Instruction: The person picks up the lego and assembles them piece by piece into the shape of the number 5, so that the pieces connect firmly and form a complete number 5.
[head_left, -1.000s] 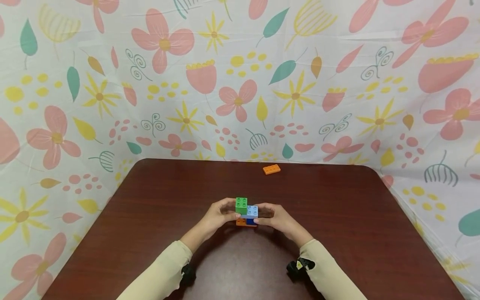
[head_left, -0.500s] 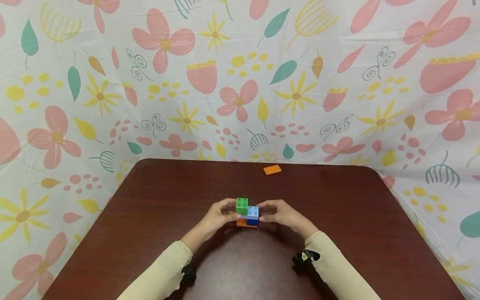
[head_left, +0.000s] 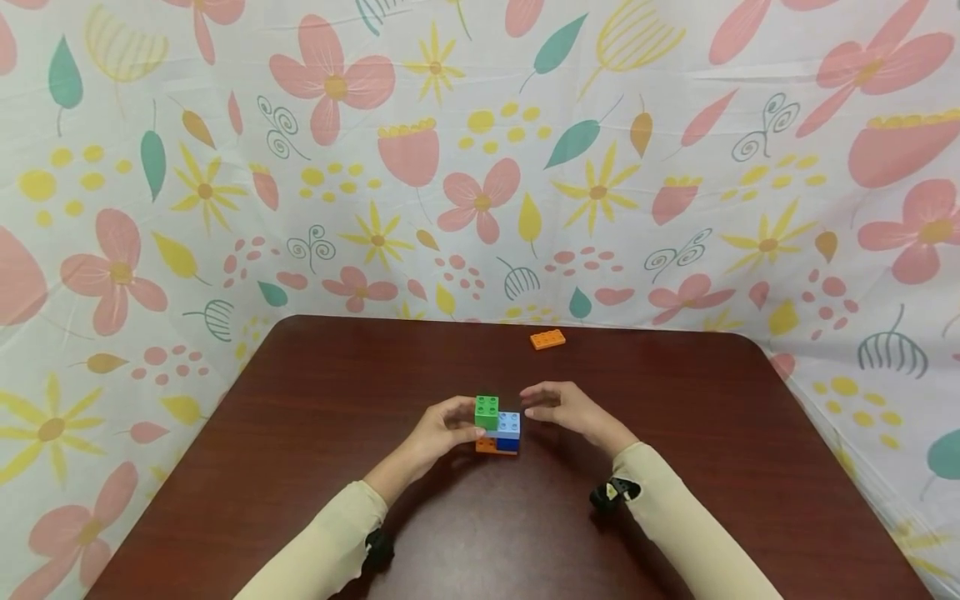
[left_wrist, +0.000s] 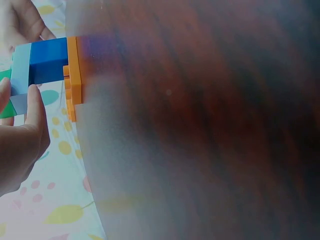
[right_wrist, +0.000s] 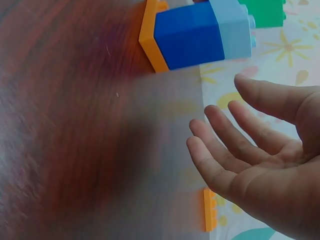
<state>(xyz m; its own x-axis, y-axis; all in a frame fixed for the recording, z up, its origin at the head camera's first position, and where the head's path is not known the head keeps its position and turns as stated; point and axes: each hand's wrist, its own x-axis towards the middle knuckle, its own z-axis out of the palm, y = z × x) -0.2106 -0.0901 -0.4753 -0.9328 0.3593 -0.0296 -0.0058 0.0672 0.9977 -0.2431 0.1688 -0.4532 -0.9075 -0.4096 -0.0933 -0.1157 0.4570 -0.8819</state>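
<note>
A small stack of toy building bricks stands on the table in front of me. Its base is an orange studded plate (left_wrist: pixel 75 75), which carries a dark blue brick (right_wrist: pixel 189 36) at its right end. On the blue brick sits a light blue piece (head_left: pixel 509 426) that overhangs to the left, and a green brick (head_left: pixel 487 412) tops that overhang. My left hand (head_left: pixel 438 432) holds the stack from the left by the green brick and light blue piece, thumb in front. My right hand (head_left: pixel 576 412) hovers right of the stack, apart from it, fingers loosely bent and holding nothing.
A second orange studded plate (head_left: pixel 547 339) lies near the far edge of the brown table (head_left: pixel 360 358), right of centre. Behind the table hangs a flower-patterned cloth (head_left: pixel 480 125). Black straps with cameras (head_left: pixel 613 493) sit at the sleeve ends.
My right hand has let go of the stack and moved right and away from me, toward the far side. The left hand still grips the stack, which stays in place.
</note>
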